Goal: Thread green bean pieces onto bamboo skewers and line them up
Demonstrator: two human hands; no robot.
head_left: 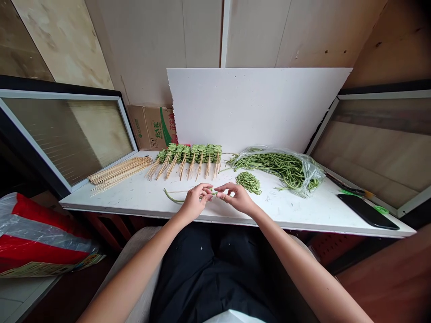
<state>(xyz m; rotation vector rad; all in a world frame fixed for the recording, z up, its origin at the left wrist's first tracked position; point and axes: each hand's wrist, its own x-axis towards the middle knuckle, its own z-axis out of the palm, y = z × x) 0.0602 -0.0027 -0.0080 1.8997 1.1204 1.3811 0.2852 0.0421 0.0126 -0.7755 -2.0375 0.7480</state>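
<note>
Near the table's front edge, a long green bean [172,198] runs to the left out of my left hand [198,198], whose fingers are closed on it. My right hand [235,196] pinches the bean's other end, with the fingertips of both hands almost meeting. A thin wooden skewer [177,192] lies behind the bean, partly hidden by my left hand. Just beyond my right hand is a small heap of short-cut bean pieces [248,182]. Behind my hands stand several bunches of skewered beans [189,154], their bare sticks pointing toward me.
Loose skewers [121,172] lie in a pile at the left of the white table [289,213]. A clear plastic bag of long beans [283,167] rests at the back right. A black phone [367,211] lies at the right edge, near scissors [346,185]. A cardboard box [151,128] stands behind.
</note>
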